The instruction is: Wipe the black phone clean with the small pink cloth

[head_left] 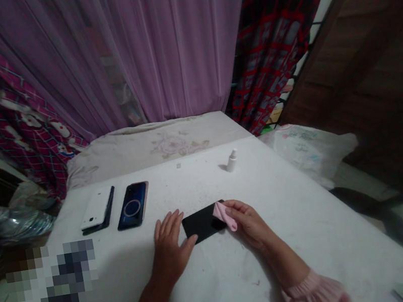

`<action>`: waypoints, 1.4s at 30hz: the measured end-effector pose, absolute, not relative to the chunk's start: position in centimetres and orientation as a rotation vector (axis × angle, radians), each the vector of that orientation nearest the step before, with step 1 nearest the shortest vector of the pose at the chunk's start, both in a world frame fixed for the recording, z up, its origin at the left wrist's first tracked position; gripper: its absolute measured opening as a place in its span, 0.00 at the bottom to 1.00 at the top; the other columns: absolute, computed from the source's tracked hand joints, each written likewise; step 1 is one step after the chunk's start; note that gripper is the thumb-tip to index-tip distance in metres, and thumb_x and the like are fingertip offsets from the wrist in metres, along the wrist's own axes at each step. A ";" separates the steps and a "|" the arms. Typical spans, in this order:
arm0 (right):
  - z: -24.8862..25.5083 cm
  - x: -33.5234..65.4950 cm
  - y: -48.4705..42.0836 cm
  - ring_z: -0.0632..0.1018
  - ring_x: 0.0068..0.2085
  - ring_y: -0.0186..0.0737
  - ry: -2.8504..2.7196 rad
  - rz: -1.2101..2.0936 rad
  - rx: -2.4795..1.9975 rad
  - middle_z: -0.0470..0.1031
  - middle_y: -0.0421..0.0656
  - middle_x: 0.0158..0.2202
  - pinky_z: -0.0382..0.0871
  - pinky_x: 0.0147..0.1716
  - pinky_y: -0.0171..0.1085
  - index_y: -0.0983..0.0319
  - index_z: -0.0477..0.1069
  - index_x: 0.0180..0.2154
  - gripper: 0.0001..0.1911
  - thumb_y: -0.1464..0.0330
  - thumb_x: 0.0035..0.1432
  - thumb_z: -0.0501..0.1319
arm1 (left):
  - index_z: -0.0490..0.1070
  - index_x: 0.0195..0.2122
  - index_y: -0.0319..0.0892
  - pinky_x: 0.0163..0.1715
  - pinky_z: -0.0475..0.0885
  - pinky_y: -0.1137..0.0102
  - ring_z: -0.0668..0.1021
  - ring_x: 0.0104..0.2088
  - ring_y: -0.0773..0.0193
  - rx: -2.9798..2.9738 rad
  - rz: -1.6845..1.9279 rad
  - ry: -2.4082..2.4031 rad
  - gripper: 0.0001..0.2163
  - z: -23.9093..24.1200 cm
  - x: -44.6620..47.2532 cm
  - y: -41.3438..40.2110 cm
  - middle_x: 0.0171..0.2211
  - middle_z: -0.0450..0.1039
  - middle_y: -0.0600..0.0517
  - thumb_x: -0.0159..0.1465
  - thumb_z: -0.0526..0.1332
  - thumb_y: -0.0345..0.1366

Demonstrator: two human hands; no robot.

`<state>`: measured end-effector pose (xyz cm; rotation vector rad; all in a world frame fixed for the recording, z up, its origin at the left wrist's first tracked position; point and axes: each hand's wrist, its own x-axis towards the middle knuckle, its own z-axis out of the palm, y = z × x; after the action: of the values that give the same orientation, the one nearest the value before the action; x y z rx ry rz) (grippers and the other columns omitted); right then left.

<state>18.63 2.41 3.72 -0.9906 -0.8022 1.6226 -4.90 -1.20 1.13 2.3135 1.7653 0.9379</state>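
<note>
A black smartphone (200, 223) lies on the white-covered table, its dark face up and its long side running left to right. At its left end rests my left hand (172, 242), fingers spread, with the thumb at the phone's lower left corner. My right hand (246, 219) pinches a pink cloth (225, 214) between thumb and fingers. That cloth lies over the phone's right end and hides part of it. A small white spray bottle (232, 160) stands upright farther back.
To the left lie a dark blue phone (132, 205) and a stack of phones with a white one (96, 208) on top. A blurred-out patch (58, 296) covers the front left. Beyond the table are a water bottle (21, 223) and a plastic bag (304, 150).
</note>
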 end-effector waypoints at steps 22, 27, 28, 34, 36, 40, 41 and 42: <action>2.4 18.3 1.5 0.71 0.26 0.33 -1.011 1.680 -0.817 0.74 0.38 0.26 0.62 0.28 0.33 0.62 0.73 0.31 0.20 0.56 0.43 0.74 | 0.64 0.29 0.42 0.21 0.66 0.76 0.73 0.21 0.69 0.995 1.099 1.287 0.22 6.1 2.1 -2.3 0.21 0.71 0.57 0.49 0.69 0.54; 2.9 18.2 1.5 0.72 0.26 0.33 -0.775 1.733 -0.731 0.74 0.37 0.26 0.64 0.28 0.33 0.61 0.71 0.34 0.21 0.59 0.41 0.75 | 0.69 0.39 0.41 0.23 0.65 0.75 0.75 0.23 0.69 1.016 0.974 1.251 0.22 5.9 1.9 -2.5 0.27 0.75 0.55 0.52 0.68 0.52; 3.0 18.2 1.5 0.72 0.26 0.34 -0.753 1.733 -0.726 0.74 0.37 0.26 0.65 0.28 0.33 0.60 0.71 0.35 0.21 0.60 0.41 0.75 | 0.69 0.41 0.41 0.23 0.65 0.75 0.75 0.24 0.68 1.025 0.956 1.253 0.23 5.9 1.9 -2.5 0.28 0.75 0.54 0.51 0.68 0.51; 3.0 18.3 1.3 0.74 0.30 0.33 -0.830 1.718 -0.755 0.77 0.39 0.38 0.67 0.29 0.31 0.58 0.73 0.45 0.27 0.74 0.39 0.70 | 0.72 0.41 0.40 0.33 0.68 0.71 0.77 0.33 0.63 1.100 1.004 1.207 0.22 5.7 2.1 -2.5 0.31 0.76 0.52 0.51 0.69 0.50; 3.0 18.4 1.2 0.74 0.32 0.33 -0.878 1.731 -0.758 0.77 0.41 0.43 0.67 0.29 0.30 0.57 0.73 0.46 0.29 0.77 0.38 0.68 | 0.73 0.36 0.39 0.34 0.69 0.70 0.77 0.33 0.62 1.137 1.005 1.185 0.21 5.6 2.2 -2.5 0.30 0.76 0.51 0.51 0.69 0.51; 2.9 18.3 1.0 0.76 0.35 0.35 -0.827 1.750 -0.742 0.76 0.42 0.45 0.69 0.32 0.32 0.55 0.72 0.49 0.28 0.71 0.43 0.71 | 0.70 0.29 0.39 0.27 0.68 0.72 0.74 0.25 0.66 1.090 1.020 1.175 0.21 5.6 2.4 -2.3 0.24 0.73 0.54 0.50 0.70 0.53; 2.8 18.3 1.0 0.76 0.36 0.35 -0.790 1.730 -0.739 0.76 0.43 0.45 0.70 0.34 0.33 0.55 0.72 0.49 0.27 0.68 0.45 0.71 | 0.70 0.30 0.40 0.26 0.67 0.73 0.73 0.24 0.67 1.063 1.037 1.177 0.20 5.6 2.5 -2.2 0.24 0.73 0.54 0.50 0.70 0.52; 2.7 18.3 1.0 0.76 0.37 0.36 -0.764 1.698 -0.743 0.76 0.42 0.45 0.70 0.35 0.34 0.55 0.72 0.49 0.26 0.65 0.47 0.71 | 0.69 0.31 0.40 0.25 0.67 0.73 0.73 0.24 0.68 1.036 1.056 1.180 0.20 5.5 2.5 -2.1 0.24 0.73 0.55 0.51 0.70 0.52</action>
<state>18.29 1.04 2.68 -0.7434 -0.7642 1.6983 2.51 -2.05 5.54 1.0362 1.1805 1.0557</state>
